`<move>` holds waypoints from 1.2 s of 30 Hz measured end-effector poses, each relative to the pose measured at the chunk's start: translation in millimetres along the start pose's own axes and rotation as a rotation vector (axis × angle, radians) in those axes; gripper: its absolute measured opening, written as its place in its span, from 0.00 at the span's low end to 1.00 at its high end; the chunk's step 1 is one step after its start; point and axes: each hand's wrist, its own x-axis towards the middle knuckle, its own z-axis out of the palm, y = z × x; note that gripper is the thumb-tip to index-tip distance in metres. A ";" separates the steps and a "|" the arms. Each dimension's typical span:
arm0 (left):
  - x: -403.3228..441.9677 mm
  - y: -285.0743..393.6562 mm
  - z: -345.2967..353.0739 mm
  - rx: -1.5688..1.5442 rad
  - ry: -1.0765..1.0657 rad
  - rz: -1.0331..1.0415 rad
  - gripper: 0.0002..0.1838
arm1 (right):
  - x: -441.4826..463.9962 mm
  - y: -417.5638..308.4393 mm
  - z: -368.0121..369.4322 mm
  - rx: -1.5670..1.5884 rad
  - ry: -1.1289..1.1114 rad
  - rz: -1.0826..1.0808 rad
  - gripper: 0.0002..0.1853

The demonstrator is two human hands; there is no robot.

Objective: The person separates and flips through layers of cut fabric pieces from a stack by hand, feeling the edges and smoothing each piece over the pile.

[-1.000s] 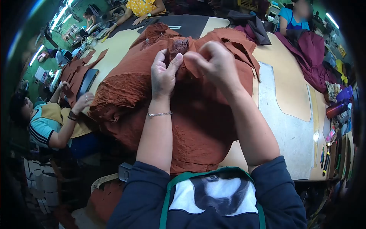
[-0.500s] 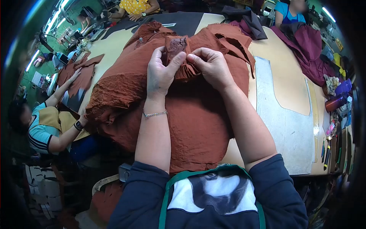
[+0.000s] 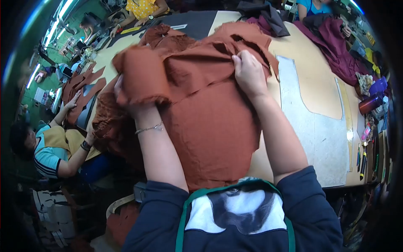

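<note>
Bunching over the counter [image 3: 317,54], a large rust-red cloth [image 3: 210,134] fills the middle of the view. Between one and two o'clock, the right hand [image 3: 250,73], curled tight, pinches it. Near ten o'clock, the left hand [image 3: 121,95], wearing a chain bracelet [image 3: 149,129], is mostly hidden by a blurred flap [image 3: 143,75] of the same cloth, so its grip cannot be told. A pale grey sheet [image 3: 319,147] lies at three o'clock, maroon cloth [image 3: 334,48] at two

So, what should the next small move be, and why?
Perhaps ease the right hand gently outward to flatten the cloth: it pinches the upper part, creases run between the hands, and a flap covers most of the left hand.
</note>
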 end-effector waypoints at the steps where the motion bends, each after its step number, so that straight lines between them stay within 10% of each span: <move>1: -0.1 -1.2 1.2 -0.035 -0.007 0.012 0.20 | -0.1 -4.0 -2.1 0.013 -0.003 0.014 0.09; 15: -19.4 -23.8 41.8 0.321 0.038 0.294 0.28 | 10.4 -16.0 -22.9 0.103 -0.188 0.274 0.13; 18: -17.3 -23.0 36.4 1.173 -0.305 0.392 0.22 | 6.0 -21.3 -23.6 0.191 -0.189 0.239 0.09; 26: -24.2 -22.7 49.7 1.547 -0.468 0.441 0.18 | -5.2 -63.2 -8.6 0.331 -0.011 -0.078 0.10; 36: -23.3 -33.0 57.6 1.469 -0.027 0.197 0.11 | -24.4 -68.8 -5.5 0.562 -0.194 -0.120 0.11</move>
